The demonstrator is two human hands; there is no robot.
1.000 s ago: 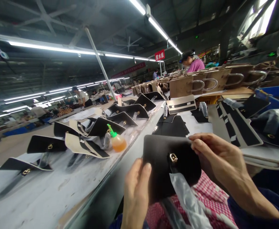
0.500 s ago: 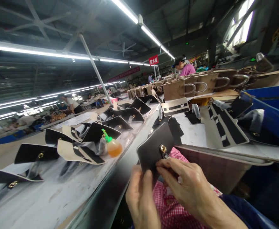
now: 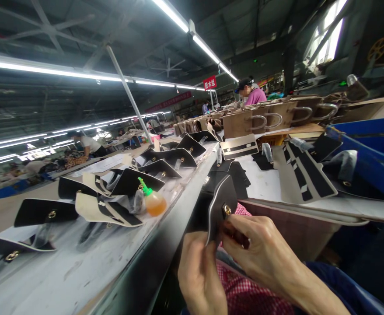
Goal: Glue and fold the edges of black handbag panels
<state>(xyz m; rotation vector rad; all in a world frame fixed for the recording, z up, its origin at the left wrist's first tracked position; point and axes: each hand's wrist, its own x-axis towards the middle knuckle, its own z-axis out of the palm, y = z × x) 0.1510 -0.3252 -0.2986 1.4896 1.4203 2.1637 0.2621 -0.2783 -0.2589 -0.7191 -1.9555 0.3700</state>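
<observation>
A dark leather flap piece point(image 3: 220, 199) with a gold clasp point(image 3: 226, 210) stands on edge in front of me, over my lap. My left hand point(image 3: 200, 271) grips its lower edge from the left, fingers closed on it. My right hand point(image 3: 254, 249) pinches the piece just below the clasp, fingers curled together. A red-and-white checked cloth point(image 3: 244, 293) lies under both hands.
Several black and cream flap pieces point(image 3: 108, 205) lie along the conveyor belt point(image 3: 64, 271) at left, with an orange squeeze bottle point(image 3: 152, 201). More cut pieces cover the worktable point(image 3: 270, 183) ahead. Brown handbags point(image 3: 251, 122) line the back. A blue bin point(image 3: 375, 144) is at right. Other people work farther off.
The flap piece has turned from facing me to nearly edge-on. My right hand moved from its top right corner down to below the clasp. The clear plastic strip is out of sight.
</observation>
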